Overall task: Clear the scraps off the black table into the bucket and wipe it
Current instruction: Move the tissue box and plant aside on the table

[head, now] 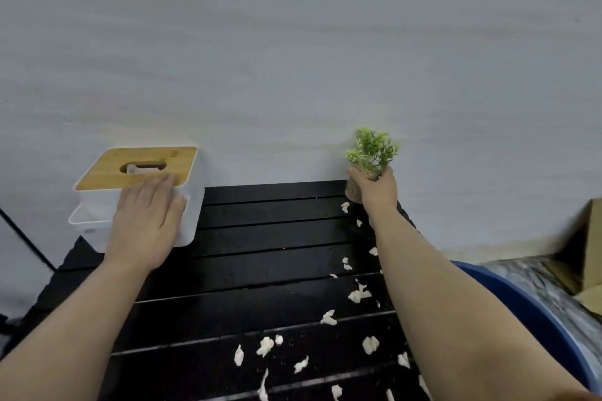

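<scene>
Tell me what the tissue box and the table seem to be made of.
Tissue box: white body looks like smooth plastic; its lid shows tan grain, likely bamboo or wood. Black table: glossy slats with gaps, probably painted wood or metal.

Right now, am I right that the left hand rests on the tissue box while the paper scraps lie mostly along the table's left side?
Not quite: the head view shows the scraps along the black table's right side. The left hand does rest on the tissue box.
</scene>
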Demonstrator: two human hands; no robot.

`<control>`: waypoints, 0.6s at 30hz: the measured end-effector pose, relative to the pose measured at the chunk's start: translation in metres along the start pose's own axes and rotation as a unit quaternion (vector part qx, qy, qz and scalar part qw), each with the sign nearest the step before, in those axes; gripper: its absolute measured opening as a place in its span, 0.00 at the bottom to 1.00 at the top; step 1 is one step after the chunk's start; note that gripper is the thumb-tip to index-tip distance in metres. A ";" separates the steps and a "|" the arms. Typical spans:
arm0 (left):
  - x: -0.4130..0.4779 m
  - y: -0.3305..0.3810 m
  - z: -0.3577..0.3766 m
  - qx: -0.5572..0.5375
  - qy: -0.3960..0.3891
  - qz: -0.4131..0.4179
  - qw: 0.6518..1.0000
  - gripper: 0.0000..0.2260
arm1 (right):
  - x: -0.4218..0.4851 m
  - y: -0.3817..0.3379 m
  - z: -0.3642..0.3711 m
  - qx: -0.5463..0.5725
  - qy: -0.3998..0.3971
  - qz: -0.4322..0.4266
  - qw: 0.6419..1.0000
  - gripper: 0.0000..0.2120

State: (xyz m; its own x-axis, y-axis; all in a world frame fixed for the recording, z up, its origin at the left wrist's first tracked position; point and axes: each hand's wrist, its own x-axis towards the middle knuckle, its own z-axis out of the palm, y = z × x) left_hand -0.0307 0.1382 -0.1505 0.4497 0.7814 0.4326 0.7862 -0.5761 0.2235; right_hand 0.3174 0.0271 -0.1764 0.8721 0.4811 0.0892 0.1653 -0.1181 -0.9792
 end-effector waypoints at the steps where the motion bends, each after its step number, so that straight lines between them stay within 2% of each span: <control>1: 0.000 -0.001 0.001 0.005 0.000 0.000 1.000 0.26 | 0.003 0.001 0.000 0.000 -0.006 0.000 1.000 0.28; 5: 0.000 -0.001 0.003 0.010 0.001 -0.003 1.000 0.25 | 0.005 -0.003 0.002 -0.022 0.002 -0.017 1.000 0.27; 8: -0.001 0.000 0.002 0.007 -0.001 -0.004 1.000 0.26 | -0.008 -0.015 0.010 0.015 -0.010 -0.057 0.998 0.24; 14: -0.001 0.003 -0.004 -0.011 -0.015 -0.009 1.000 0.26 | -0.067 -0.043 0.079 0.103 -0.162 -0.057 0.980 0.22; 18: -0.001 0.001 -0.006 -0.014 -0.015 -0.005 1.000 0.21 | -0.098 -0.048 0.124 0.085 -0.241 -0.049 0.965 0.24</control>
State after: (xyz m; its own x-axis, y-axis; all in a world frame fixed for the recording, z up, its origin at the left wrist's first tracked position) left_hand -0.0327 0.1349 -0.1453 0.4540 0.7943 0.4037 0.7788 -0.5738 0.2533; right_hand 0.1673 0.0935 -0.1604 0.5327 0.8366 0.1282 0.1236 0.0730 -0.9896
